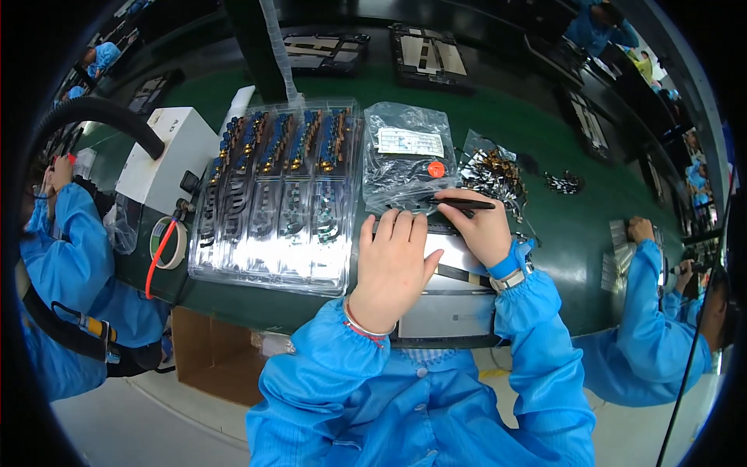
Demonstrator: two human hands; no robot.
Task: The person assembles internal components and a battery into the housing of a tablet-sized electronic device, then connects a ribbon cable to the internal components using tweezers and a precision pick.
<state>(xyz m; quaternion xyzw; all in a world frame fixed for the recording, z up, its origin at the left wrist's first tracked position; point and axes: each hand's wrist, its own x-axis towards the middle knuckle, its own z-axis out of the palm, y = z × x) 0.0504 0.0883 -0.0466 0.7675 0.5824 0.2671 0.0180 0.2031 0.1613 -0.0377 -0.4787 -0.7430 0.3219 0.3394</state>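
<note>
My left hand [393,268] lies palm down with its fingers stretched out, over the left part of a silver, flat device casing [447,315] at the table's near edge. My right hand [481,231] pinches a slim black tweezer-like tool [467,204] between thumb and fingers, above the casing's far right part. That tool's working end is near the far edge of the casing and too small to make out. Just beyond my fingers is a clear plastic bag [401,175] of dark parts, with a white label and an orange round sticker.
Left of my hands stands a clear compartment tray [268,214] with rows of small circuit boards and cables. Piles of small parts [490,175] lie to the right. A white box [167,159] with a black hose and a tape roll [169,243] stand farther left. Co-workers sit at both sides.
</note>
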